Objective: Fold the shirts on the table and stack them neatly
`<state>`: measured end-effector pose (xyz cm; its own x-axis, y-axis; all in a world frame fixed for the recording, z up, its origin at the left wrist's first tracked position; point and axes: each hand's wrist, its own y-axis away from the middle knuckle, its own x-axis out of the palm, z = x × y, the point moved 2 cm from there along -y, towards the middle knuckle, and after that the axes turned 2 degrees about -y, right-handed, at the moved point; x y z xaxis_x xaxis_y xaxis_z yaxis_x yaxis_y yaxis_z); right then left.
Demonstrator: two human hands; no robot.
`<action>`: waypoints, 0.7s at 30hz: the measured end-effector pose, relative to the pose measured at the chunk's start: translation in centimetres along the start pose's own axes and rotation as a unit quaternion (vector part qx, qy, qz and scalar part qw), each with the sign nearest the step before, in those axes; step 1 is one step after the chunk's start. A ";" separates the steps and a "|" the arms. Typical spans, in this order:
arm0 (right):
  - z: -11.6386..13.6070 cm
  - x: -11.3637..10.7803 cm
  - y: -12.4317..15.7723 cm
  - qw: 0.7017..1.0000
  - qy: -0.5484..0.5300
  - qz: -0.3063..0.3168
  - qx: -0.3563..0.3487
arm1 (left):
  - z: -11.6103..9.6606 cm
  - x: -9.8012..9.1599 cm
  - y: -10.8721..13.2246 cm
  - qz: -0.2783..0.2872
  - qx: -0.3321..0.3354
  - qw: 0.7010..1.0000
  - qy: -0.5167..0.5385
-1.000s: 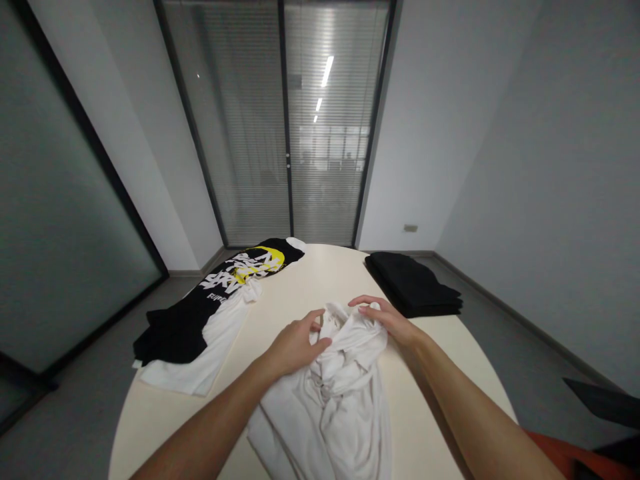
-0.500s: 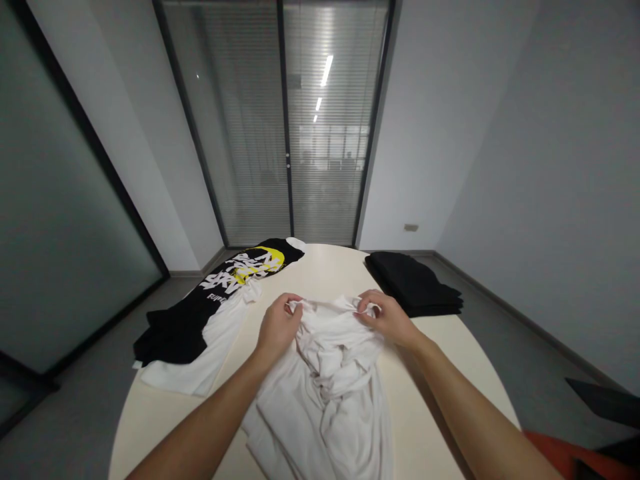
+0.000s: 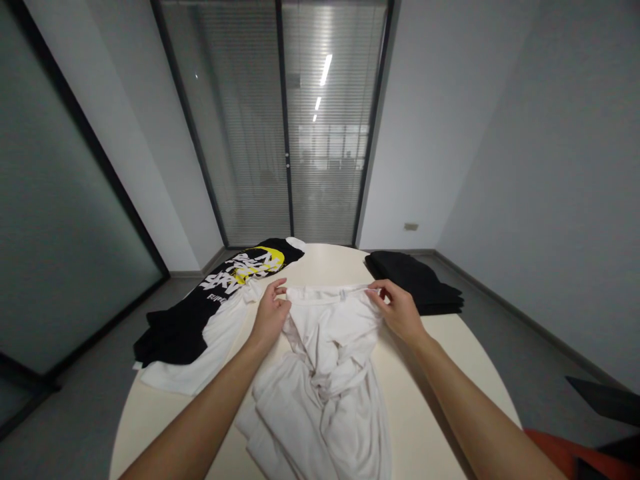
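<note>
A white garment (image 3: 325,360) is pinched at its far hem by the left hand (image 3: 271,315) and the right hand (image 3: 400,312), stretched taut between them, and is spread over the middle of the table (image 3: 320,267).

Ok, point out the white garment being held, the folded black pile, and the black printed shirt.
white garment (image 3: 325,347), head view, on its crumpled middle.
folded black pile (image 3: 410,280), head view, on its top layer.
black printed shirt (image 3: 235,277), head view, on its white lettering.
</note>
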<state>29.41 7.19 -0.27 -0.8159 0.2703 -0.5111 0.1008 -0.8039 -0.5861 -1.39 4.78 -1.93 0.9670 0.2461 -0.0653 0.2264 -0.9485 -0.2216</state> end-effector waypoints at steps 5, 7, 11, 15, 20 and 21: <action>-0.7 -0.3 -0.2 0.992 -0.070 -0.083 0.063 | 0.4 0.3 0.7 0.183 -0.058 0.976 -0.103; -1.0 -0.2 -0.3 0.985 -0.124 -0.094 0.077 | 0.3 0.3 1.1 0.246 -0.035 0.954 -0.170; -1.5 0.5 -0.4 0.978 -0.173 -0.093 0.074 | 0.1 -0.2 0.6 0.182 0.018 0.953 -0.240; -1.9 1.6 0.1 0.988 -0.144 -0.008 0.048 | 0.2 -1.8 -1.0 0.000 0.071 0.955 -0.288; -1.8 1.7 1.0 0.982 0.102 0.124 0.096 | 1.3 -3.2 -1.9 0.043 0.001 0.944 -0.326; -1.7 1.5 1.1 0.972 0.145 0.139 0.119 | 1.5 -3.3 -1.9 0.065 -0.011 0.941 -0.331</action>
<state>29.24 7.60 -2.74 -0.5782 0.1348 -0.8047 0.1319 -0.9578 -0.2553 -5.14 6.05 -2.77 0.7044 0.1912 -0.6835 0.1205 -0.9813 -0.1503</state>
